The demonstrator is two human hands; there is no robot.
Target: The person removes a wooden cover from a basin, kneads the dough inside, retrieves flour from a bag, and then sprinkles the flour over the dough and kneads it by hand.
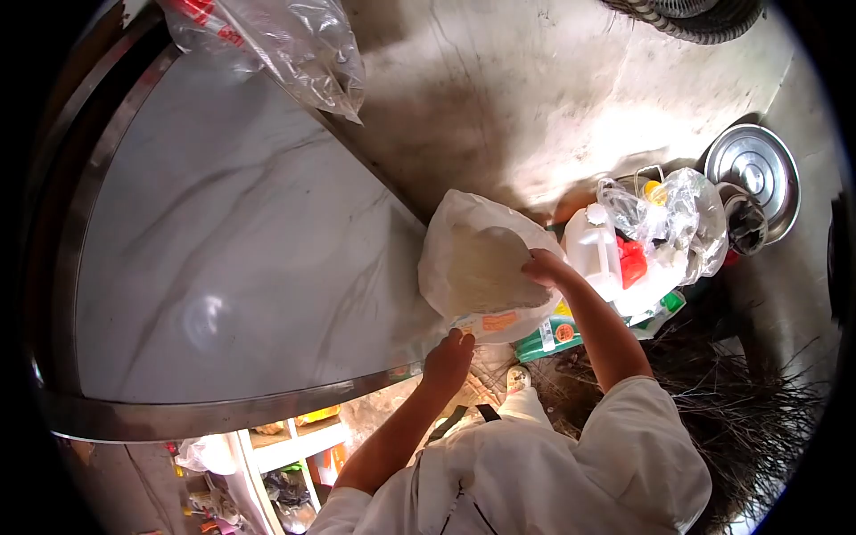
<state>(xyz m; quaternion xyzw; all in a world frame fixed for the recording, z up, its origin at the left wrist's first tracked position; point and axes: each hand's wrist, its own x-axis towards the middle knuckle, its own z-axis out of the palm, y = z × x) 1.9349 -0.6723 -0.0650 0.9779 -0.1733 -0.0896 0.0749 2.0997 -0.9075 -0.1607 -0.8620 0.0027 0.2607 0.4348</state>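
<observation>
A white plastic sack point(442, 234) stands with its mouth wide open beside the marble-patterned counter. Pale, whitish contents point(490, 267) show inside it; I cannot make out their kind. My left hand point(450, 355) is closed on the sack's near edge, by the counter's rim. At the right side of the mouth, my right hand point(544, 267) has its fingers curled around the sack's edge. Orange print marks the sack's near side.
The counter point(241, 250) has a metal rim, and a clear plastic bag point(303, 53) lies at its far corner. Rightward are a white jug point(592, 251), plastic bags, a metal lid point(753, 169) and dry twigs point(758, 392). Shelves point(299, 446) hold packages below.
</observation>
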